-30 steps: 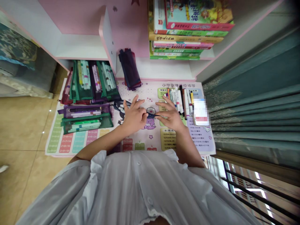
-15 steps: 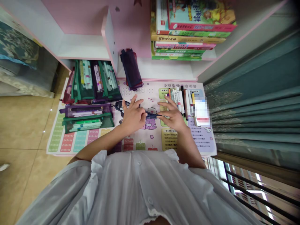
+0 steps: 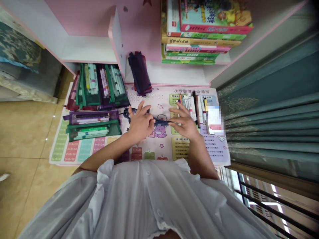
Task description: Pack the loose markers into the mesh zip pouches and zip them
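Note:
Between my hands a dark blue mesh pencil pouch (image 3: 161, 122) is stretched across the middle of the desk. My left hand (image 3: 141, 122) pinches it between thumb and index finger, other fingers spread; part of the pouch lies behind this hand. At its right end, my right hand (image 3: 183, 122) pinches the edge with the fingertips. Whether anything is inside the pouch I cannot tell. Several loose markers (image 3: 191, 108) lie side by side just beyond my right hand. Left of my left hand are a green pouch (image 3: 113, 128) and a purple pouch (image 3: 114, 117), both holding markers.
More filled mesh pouches (image 3: 96, 99) lie at the back left. Flat dark pouches (image 3: 140, 74) lean on the shelf edge, and stacked books (image 3: 196, 41) stand at the back right. A blurred phone-like object (image 3: 214, 121) rests near the desk's right edge, beside a curtain (image 3: 264, 113).
Both hands stay nearly in place, still pinching the blue pouch. The stretch of pouch between them looks slightly wider than before.

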`<state>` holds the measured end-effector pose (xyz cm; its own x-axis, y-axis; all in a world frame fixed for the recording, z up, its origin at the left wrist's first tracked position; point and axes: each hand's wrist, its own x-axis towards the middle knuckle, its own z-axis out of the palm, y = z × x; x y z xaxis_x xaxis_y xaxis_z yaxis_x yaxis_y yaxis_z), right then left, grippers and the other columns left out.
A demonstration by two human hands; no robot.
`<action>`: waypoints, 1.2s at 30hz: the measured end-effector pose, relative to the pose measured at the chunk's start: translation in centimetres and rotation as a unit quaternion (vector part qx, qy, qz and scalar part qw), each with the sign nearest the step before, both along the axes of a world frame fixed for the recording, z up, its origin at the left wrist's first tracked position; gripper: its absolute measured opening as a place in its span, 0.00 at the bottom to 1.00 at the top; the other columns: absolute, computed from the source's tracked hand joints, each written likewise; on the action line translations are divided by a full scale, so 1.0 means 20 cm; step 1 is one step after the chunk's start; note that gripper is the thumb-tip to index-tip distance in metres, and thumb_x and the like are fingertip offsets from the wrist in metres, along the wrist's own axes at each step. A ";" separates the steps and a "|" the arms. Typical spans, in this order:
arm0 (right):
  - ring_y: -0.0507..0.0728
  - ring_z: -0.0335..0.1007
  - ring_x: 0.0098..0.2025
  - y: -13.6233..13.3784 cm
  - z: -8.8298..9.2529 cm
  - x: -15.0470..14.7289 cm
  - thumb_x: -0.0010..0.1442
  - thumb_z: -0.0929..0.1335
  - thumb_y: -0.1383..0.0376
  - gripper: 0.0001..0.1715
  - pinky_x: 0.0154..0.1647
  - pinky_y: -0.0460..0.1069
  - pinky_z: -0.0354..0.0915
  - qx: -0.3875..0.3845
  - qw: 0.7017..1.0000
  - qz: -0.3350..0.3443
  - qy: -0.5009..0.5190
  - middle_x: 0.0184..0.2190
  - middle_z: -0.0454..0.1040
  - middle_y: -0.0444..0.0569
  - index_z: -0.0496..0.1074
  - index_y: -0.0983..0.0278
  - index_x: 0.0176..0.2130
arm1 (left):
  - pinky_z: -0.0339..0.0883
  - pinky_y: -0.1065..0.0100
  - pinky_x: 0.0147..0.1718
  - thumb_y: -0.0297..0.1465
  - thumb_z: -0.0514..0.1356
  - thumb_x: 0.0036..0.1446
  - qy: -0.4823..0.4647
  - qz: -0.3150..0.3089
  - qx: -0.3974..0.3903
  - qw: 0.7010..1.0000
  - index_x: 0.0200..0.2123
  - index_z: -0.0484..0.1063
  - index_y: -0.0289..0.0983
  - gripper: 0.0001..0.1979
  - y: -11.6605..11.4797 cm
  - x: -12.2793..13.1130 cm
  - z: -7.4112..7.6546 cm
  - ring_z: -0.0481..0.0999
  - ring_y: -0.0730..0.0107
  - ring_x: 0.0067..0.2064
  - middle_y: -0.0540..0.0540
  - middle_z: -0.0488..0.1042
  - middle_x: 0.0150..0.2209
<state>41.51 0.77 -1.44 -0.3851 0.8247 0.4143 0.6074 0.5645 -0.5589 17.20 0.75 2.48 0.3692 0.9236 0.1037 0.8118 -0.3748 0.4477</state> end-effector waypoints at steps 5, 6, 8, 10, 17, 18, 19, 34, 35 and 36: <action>0.69 0.54 0.70 0.00 -0.01 0.01 0.63 0.70 0.55 0.12 0.67 0.69 0.59 0.020 1.000 0.001 0.004 0.53 0.77 0.48 0.79 0.57 0.32 | 0.35 0.26 0.64 0.31 0.57 0.60 0.005 0.006 -0.003 1.000 0.28 0.74 0.40 0.09 0.00 -0.01 0.00 0.53 0.44 0.71 0.44 0.70 0.61; 0.69 0.55 0.70 0.00 -0.01 0.01 0.63 0.70 0.55 0.12 0.66 0.69 0.60 0.027 1.000 0.002 0.005 0.53 0.77 0.49 0.79 0.57 0.32 | 0.35 0.26 0.64 0.31 0.57 0.60 0.005 0.005 -0.004 1.000 0.28 0.74 0.40 0.09 0.00 -0.01 0.01 0.53 0.44 0.71 0.45 0.70 0.61; 0.69 0.55 0.70 0.00 -0.01 0.01 0.63 0.70 0.56 0.11 0.66 0.69 0.60 0.038 0.999 0.004 0.005 0.53 0.77 0.50 0.79 0.58 0.32 | 0.35 0.26 0.64 0.31 0.57 0.60 0.006 0.005 -0.004 1.000 0.28 0.74 0.40 0.09 0.00 -0.01 0.01 0.53 0.44 0.71 0.45 0.70 0.61; 0.69 0.55 0.70 0.01 -0.01 0.01 0.63 0.70 0.56 0.11 0.66 0.70 0.60 0.039 0.999 0.004 0.001 0.53 0.77 0.49 0.79 0.58 0.32 | 0.36 0.26 0.64 0.31 0.57 0.60 0.006 0.007 -0.004 1.000 0.28 0.74 0.39 0.09 0.00 -0.01 0.01 0.53 0.44 0.71 0.45 0.70 0.61; 0.68 0.54 0.70 0.01 -0.02 0.03 0.63 0.70 0.55 0.11 0.66 0.71 0.59 0.014 1.000 -0.006 -0.013 0.54 0.76 0.46 0.79 0.56 0.33 | 0.35 0.27 0.65 0.31 0.58 0.59 0.008 0.013 -0.005 1.000 0.28 0.73 0.39 0.08 0.01 -0.03 0.00 0.53 0.44 0.71 0.45 0.70 0.61; 0.68 0.54 0.70 0.01 -0.02 0.03 0.63 0.70 0.55 0.11 0.66 0.71 0.60 0.015 1.000 -0.005 -0.010 0.54 0.76 0.46 0.79 0.56 0.33 | 0.34 0.27 0.65 0.31 0.58 0.59 0.009 0.014 -0.005 1.000 0.28 0.73 0.39 0.08 0.01 -0.04 0.00 0.53 0.43 0.71 0.45 0.69 0.62; 0.69 0.54 0.70 0.01 -0.02 0.03 0.63 0.69 0.55 0.11 0.66 0.70 0.60 0.015 1.000 -0.004 -0.007 0.54 0.76 0.47 0.79 0.56 0.33 | 0.34 0.27 0.65 0.31 0.58 0.59 0.008 0.015 -0.006 1.000 0.28 0.73 0.39 0.08 0.01 -0.04 0.00 0.53 0.43 0.71 0.45 0.69 0.62; 0.69 0.55 0.70 0.01 -0.02 0.02 0.63 0.70 0.55 0.12 0.67 0.69 0.60 0.015 1.000 0.001 0.008 0.53 0.76 0.48 0.79 0.57 0.32 | 0.36 0.25 0.64 0.31 0.58 0.59 -0.002 0.021 0.002 1.000 0.27 0.73 0.39 0.09 0.00 -0.08 0.00 0.54 0.42 0.71 0.43 0.70 0.61; 0.68 0.55 0.70 0.01 -0.02 0.02 0.63 0.69 0.55 0.12 0.67 0.69 0.60 0.012 1.000 0.000 0.008 0.54 0.76 0.47 0.79 0.57 0.33 | 0.35 0.25 0.64 0.31 0.58 0.59 -0.002 0.022 0.002 1.000 0.27 0.74 0.39 0.09 0.00 -0.08 0.00 0.54 0.42 0.71 0.43 0.70 0.61; 0.68 0.55 0.70 0.01 -0.02 0.02 0.63 0.69 0.54 0.12 0.67 0.70 0.59 0.007 1.000 -0.001 0.009 0.54 0.76 0.47 0.79 0.56 0.33 | 0.35 0.25 0.64 0.31 0.58 0.59 -0.001 0.023 0.002 1.000 0.27 0.74 0.39 0.09 0.00 -0.08 0.00 0.54 0.42 0.71 0.43 0.70 0.61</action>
